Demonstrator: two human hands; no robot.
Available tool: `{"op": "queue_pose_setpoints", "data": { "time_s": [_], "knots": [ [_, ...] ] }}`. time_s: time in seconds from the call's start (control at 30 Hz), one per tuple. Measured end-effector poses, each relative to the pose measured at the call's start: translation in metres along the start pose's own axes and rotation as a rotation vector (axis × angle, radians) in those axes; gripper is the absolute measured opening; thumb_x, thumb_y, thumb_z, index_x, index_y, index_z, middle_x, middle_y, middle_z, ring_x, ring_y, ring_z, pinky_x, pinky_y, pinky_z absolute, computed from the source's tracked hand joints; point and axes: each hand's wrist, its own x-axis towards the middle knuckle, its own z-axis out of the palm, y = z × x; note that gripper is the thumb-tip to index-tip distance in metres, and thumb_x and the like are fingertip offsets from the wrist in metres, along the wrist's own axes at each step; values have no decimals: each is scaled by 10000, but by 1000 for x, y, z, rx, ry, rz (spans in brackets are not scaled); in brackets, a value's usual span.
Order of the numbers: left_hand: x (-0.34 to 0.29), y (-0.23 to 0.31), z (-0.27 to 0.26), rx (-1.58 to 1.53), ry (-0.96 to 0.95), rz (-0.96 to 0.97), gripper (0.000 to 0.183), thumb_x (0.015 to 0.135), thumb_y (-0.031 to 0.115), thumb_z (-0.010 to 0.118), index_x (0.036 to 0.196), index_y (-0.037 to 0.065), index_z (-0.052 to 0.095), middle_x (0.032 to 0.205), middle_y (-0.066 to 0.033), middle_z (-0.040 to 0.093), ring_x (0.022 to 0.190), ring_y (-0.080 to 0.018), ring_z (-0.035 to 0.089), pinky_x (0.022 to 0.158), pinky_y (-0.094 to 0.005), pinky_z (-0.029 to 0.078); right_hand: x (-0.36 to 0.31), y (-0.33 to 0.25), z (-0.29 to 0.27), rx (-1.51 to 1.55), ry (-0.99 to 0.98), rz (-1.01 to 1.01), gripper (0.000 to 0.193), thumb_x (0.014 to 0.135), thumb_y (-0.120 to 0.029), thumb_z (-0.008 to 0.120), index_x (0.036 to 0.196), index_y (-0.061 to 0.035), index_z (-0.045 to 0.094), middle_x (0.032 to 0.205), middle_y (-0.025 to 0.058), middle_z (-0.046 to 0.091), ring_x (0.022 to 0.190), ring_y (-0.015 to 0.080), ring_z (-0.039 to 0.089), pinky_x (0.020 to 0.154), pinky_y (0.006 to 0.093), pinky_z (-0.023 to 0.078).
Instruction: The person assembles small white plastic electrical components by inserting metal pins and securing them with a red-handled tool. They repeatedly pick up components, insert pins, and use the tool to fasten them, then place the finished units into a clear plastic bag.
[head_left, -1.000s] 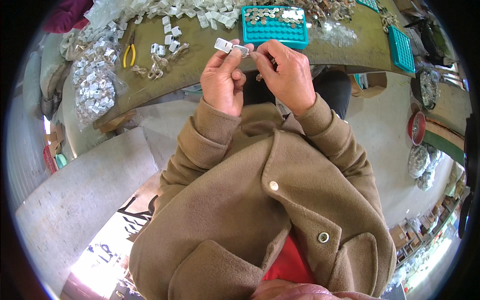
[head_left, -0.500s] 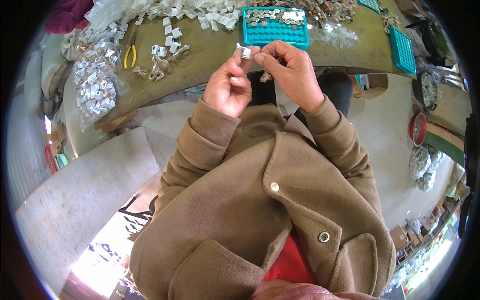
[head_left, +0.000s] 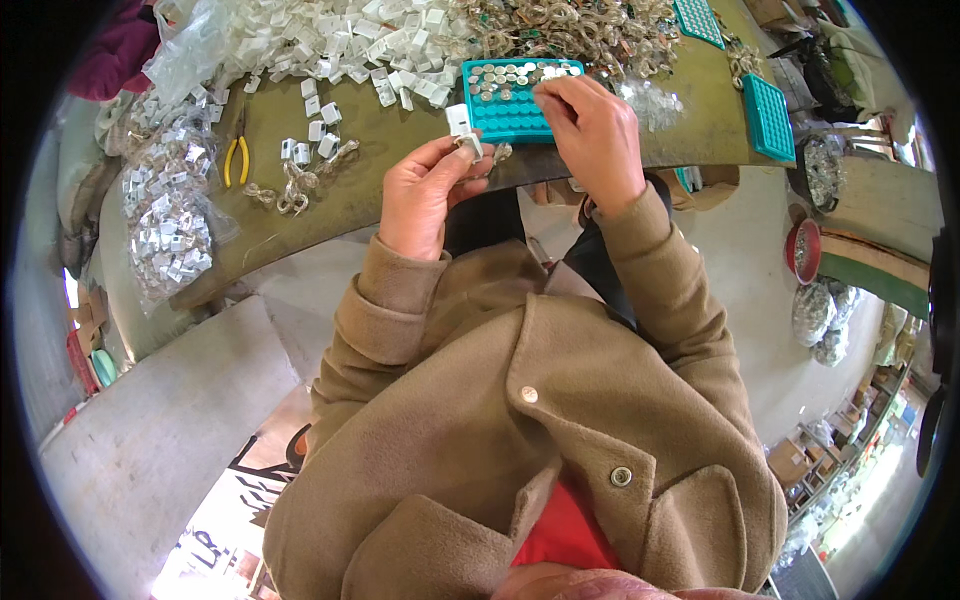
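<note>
My left hand (head_left: pixel 420 200) pinches a small white plastic case (head_left: pixel 459 120) between thumb and fingers, just off the near left corner of the teal tray. A short coil of clear wire (head_left: pixel 503 152) shows beside those fingertips. My right hand (head_left: pixel 603 135) is over the right part of the teal tray (head_left: pixel 478 118), thumb and forefinger drawn together. What its fingertips hold, if anything, is hidden. Round silver button cells (head_left: pixel 497 75) sit in the tray's far rows; the near rows show bare pockets.
White plastic cases (head_left: pixel 350 45) heap at the back, beside a pile of wired parts (head_left: pixel 570 28). Yellow-handled pliers (head_left: pixel 237 160), wired cases (head_left: pixel 297 180) and a filled clear bag (head_left: pixel 172 215) lie left. Another teal tray (head_left: pixel 768 118) rests at the table's right edge.
My right hand has left the left hand's side and moved right over the tray. The white case has turned in my left hand, and the view has shifted slightly.
</note>
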Motion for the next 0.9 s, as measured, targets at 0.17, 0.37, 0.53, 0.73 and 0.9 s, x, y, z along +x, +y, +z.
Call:
{"op": "queue_pose_setpoints", "data": {
  "time_s": [0.17,0.37,0.53,0.73,0.9],
  "knots": [
    [6,-6,-1,68,-29,-9,196,968,114,571,1118,3,632,1057,-113,705,886,-140,695,728,-241,567,14,8,26,-127,-26,-82,99,881,-176,650,917,-98,700,818,96,625,720,332,638,626,420,523],
    [10,-8,-11,-9,-50,-13,164,938,95,601,1056,-13,639,976,-113,709,844,-150,692,724,-262,572,5,7,37,-202,-95,-73,69,882,-159,651,910,-96,663,911,91,614,760,326,637,654,422,514],
    [14,-4,-16,-52,-56,-63,210,954,110,602,1117,-18,634,1011,-116,709,878,-147,695,741,-250,578,4,6,34,-231,-151,-67,84,881,-141,637,950,-93,641,882,98,620,765,335,634,662,430,512],
    [20,-3,-19,-163,-79,-75,260,979,110,579,1192,-36,601,1109,-146,694,964,-165,699,780,-239,596,16,13,32,-139,-78,11,131,877,-135,632,996,-96,671,848,106,638,770,338,641,678,433,518],
    [21,-1,-21,-168,-93,-73,286,975,103,586,1217,-48,583,1129,-160,688,973,-169,699,775,-233,597,9,12,38,-215,-111,-93,139,876,-138,636,993,-100,701,861,105,640,774,334,644,675,425,521]
  ]
}}
